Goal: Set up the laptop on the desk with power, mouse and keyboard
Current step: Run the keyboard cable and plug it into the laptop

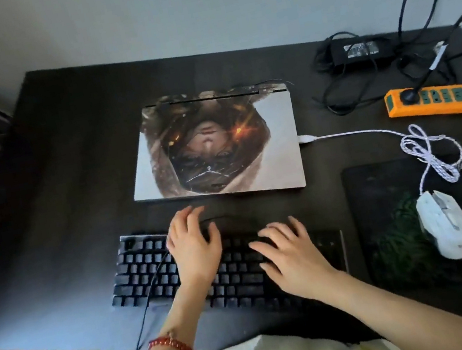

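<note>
Head view: the counter (72, 159) is seen from above, with the closed laptop (215, 143) at its middle.
Keyboard (147, 266): placed just in front of the laptop; its black cable (145, 310) is draped across the keys and over the near edge.
Left hand (195, 249): fingers relaxed over the keys, grip open, nothing held.
Right hand (291, 253): spread on the keys, grip open.
Mouse (445, 223): set on the mouse pad (395, 238); its white cable (370, 131) is plugged into the laptop's right side.
Power adapter (360, 48): lying at the far right beside the orange power strip (438, 99).
Step in hand: the keyboard is judged to be being positioned.
Next move: its cable end must be found and brought to a laptop port.
</note>
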{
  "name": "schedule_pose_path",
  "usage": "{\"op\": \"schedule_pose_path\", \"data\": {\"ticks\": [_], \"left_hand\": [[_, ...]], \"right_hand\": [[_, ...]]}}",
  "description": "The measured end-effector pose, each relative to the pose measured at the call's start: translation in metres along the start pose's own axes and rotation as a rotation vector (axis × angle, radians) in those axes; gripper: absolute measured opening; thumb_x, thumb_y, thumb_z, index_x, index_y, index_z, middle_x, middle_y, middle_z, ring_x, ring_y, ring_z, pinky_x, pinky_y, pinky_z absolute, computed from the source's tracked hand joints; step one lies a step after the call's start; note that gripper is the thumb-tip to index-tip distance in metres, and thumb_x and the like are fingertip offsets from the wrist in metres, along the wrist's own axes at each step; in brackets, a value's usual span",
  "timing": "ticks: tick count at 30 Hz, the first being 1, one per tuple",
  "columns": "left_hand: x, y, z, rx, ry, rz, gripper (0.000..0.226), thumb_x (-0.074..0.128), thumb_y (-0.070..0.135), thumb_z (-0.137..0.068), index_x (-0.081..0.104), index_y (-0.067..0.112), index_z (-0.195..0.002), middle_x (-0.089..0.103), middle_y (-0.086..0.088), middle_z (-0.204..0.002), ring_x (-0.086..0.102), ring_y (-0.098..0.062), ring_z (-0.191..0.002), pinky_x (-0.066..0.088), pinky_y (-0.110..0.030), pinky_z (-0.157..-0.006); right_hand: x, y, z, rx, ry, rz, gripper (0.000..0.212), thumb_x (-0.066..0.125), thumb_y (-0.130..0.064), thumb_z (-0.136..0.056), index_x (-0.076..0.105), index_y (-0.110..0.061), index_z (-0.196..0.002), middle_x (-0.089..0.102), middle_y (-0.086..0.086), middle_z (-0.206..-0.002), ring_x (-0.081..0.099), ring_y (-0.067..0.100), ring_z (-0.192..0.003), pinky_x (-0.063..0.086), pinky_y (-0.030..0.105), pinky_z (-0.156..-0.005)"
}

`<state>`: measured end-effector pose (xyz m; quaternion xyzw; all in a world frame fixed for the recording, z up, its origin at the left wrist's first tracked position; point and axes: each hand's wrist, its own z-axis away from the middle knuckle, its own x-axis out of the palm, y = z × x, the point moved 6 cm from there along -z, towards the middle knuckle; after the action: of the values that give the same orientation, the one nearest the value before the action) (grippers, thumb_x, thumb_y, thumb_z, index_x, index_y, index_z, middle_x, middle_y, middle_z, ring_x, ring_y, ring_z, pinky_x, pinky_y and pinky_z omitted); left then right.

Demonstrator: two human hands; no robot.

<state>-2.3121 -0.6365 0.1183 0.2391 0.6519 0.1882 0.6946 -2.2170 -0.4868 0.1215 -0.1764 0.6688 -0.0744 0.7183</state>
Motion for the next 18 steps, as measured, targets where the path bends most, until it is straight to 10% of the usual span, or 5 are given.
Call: {"op": "schedule_pose_path", "data": {"ticks": [7,18], "left_hand": [[-0.058,-0.186,0.064,-0.126,-0.243,-0.287,0.090,0.067,0.051,-0.073,0.020,0.024,-0.144,0.012,-0.011,-0.155,0.008,-0.031,-0.143,0.013,-0.056,-0.111],[-0.108,-0.255,0.069,-0.257,-0.385,-0.093,0.021,0.053,0.031,-0.091,0.062,0.014,-0.101,0.069,-0.012,-0.094,0.061,-0.035,-0.092,0.050,-0.036,-0.075]], "right_hand": [[0.087,-0.102,-0.018,-0.025,-0.344,0.188,0.087,0.050,-0.061,-0.080,-0.009,-0.042,-0.141,-0.021,0.005,-0.154,-0.026,0.032,-0.138,-0.019,0.069,-0.100],[0.073,-0.095,-0.031,0.252,-0.448,0.217,0.081,0.059,-0.025,-0.087,0.002,-0.038,-0.143,-0.020,0.002,-0.154,-0.024,0.032,-0.139,-0.003,0.065,-0.109]]}}
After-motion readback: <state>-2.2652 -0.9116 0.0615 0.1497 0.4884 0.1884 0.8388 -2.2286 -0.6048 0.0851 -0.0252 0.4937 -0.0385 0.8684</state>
